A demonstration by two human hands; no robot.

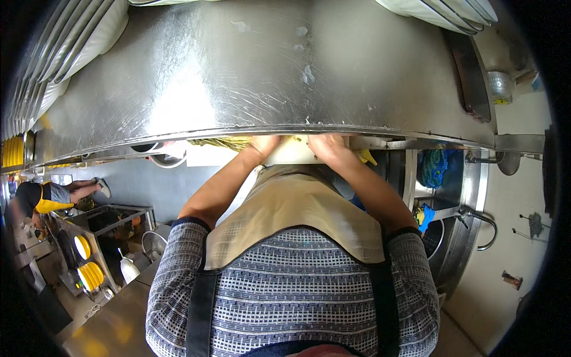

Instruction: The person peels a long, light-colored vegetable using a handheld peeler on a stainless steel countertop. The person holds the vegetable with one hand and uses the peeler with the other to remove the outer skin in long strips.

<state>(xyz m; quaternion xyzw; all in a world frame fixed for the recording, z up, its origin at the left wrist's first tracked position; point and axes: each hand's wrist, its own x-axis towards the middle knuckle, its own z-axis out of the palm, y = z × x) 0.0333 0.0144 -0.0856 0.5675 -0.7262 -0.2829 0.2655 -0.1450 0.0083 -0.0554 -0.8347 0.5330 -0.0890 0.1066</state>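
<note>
Both of my hands reach in under the front edge of a stainless steel shelf, which hides their fingers. My left hand (266,143) is over a white cutting board (290,157), right beside a bundle of long yellow-green vegetable stalks (223,143). Farther right, my right hand (329,146) is above the same board, near small green-yellow scraps (298,139). Whether either hand grips anything is hidden. A yellow object (367,157), perhaps cloth, lies just right of my right wrist.
The steel shelf (267,80) overhangs the board, with stacked white plates (96,40) at its left. A metal bowl (168,159) is left of the board. To the right are a sink (450,192) and a curved faucet (490,230). Another person (55,196) works far left.
</note>
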